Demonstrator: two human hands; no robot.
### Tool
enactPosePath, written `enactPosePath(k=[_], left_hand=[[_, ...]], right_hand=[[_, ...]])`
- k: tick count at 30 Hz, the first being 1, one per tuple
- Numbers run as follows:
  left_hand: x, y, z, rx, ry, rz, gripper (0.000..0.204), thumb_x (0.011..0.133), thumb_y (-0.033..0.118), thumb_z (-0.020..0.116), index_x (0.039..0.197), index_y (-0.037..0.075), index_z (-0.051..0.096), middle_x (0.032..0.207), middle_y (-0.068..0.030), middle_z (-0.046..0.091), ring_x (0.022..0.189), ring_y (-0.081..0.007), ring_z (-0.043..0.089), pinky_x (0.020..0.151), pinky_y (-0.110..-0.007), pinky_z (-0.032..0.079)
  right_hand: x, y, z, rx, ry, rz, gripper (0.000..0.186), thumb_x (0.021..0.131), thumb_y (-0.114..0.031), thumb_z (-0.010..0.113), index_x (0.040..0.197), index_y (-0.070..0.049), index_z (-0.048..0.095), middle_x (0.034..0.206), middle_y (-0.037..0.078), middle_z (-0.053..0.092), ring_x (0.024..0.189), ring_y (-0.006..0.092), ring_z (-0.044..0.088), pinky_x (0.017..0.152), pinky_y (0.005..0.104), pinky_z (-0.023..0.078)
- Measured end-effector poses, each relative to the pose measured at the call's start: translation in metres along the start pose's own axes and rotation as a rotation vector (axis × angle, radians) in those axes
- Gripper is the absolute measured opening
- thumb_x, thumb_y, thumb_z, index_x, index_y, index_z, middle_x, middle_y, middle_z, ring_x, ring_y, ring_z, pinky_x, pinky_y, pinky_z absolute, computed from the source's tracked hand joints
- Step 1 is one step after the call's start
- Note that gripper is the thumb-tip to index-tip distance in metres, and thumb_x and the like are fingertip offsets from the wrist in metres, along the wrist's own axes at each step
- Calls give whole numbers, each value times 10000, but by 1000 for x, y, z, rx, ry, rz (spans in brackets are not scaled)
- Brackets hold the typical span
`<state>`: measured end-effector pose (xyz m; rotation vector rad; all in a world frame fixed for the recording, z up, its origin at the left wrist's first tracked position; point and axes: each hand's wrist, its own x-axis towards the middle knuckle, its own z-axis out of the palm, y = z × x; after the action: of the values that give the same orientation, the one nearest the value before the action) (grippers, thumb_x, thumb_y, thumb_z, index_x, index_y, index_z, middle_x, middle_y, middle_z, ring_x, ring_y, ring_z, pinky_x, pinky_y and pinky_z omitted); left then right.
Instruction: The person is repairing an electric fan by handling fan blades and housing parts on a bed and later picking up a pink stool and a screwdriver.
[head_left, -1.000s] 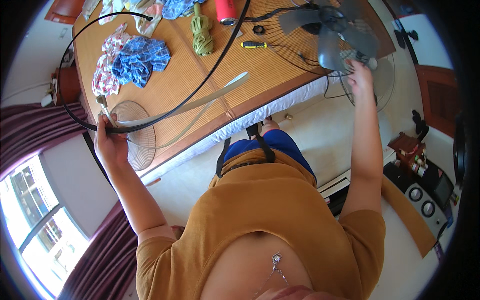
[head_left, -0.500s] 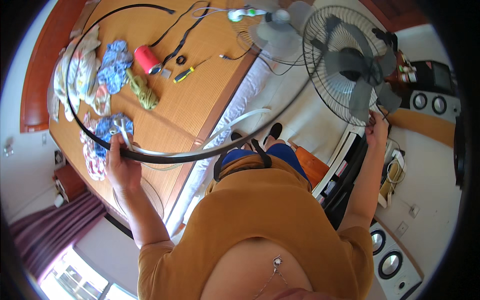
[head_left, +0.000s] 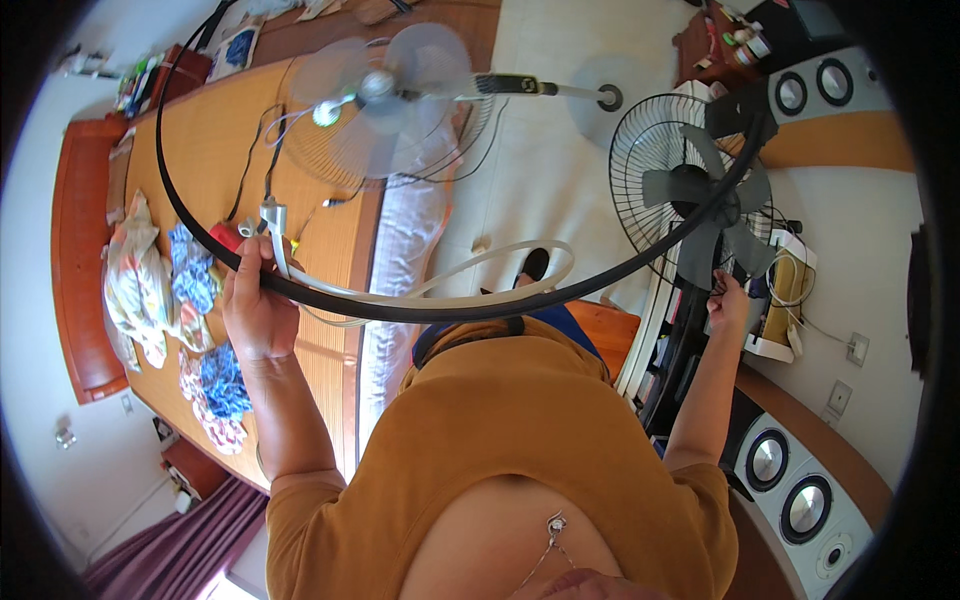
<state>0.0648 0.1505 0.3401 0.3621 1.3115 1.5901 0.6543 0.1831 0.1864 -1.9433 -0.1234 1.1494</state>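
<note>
Arcing from left hand (head_left: 255,315) to fan (head_left: 695,190): black ring (head_left: 450,310).

Black fan rim band (head_left: 420,310), curved, held aloft

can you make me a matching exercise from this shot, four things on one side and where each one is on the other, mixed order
Things
1. black hoop
2. dark-bladed fan
3. pale fan lying flat
4. pile of patterned cloths

Places
A. on the bamboo mat, near the left edge of the bed
B. gripped in the left hand along with a white strip
C. upright off the bed, with the right hand at its lower edge
D. across the far end of the mat, its pole reaching out over the floor

Pairs: 1-B, 2-C, 3-D, 4-A
</note>
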Motion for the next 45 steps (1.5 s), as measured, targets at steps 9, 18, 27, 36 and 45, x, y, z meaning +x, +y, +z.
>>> enactPosePath(k=[9, 18, 27, 36, 45], left_hand=[[60, -59, 145, 29, -175, -103, 205, 923, 200, 398, 839, 32, 481, 806, -85, 516, 575, -118, 462, 493, -213, 363], [125, -102, 258, 137, -296, -189, 205, 890, 230, 465, 788, 63, 526, 719, -74, 562, 505, -139, 471, 426, -239, 362], [201, -143, 348, 72, -425, -264, 195, 890, 205, 470, 797, 41, 522, 732, -76, 561, 484, -155, 478, 424, -254, 372], [291, -149, 403, 93, -397, -308, 193, 883, 221, 471, 807, 51, 522, 698, -100, 583, 520, -175, 514, 441, -255, 396], [353, -152, 423, 93, -362, -227, 217, 893, 214, 448, 784, 39, 516, 713, -90, 576, 470, -164, 475, 428, -263, 373]], right_hand=[[104, -36, -75, 121, 82, 19, 175, 860, -162, 482, 842, -39, 605, 600, -40, 488, 411, 44, 303, 352, 195, 206], [98, -62, -102, 332, 150, -48, 191, 861, -176, 488, 871, -22, 600, 626, -20, 491, 424, 60, 307, 366, 212, 218], [108, -73, -77, 390, 287, 30, 210, 888, -193, 448, 891, -31, 582, 605, -41, 408, 437, 67, 256, 377, 222, 215], [156, -109, -16, 414, 311, 98, 199, 891, -194, 450, 880, -43, 581, 656, -22, 458, 457, 68, 286, 388, 229, 221], [195, -160, 26, 352, 242, 137, 168, 862, -176, 493, 830, -44, 593, 642, -26, 508, 451, 62, 345, 380, 204, 242]])
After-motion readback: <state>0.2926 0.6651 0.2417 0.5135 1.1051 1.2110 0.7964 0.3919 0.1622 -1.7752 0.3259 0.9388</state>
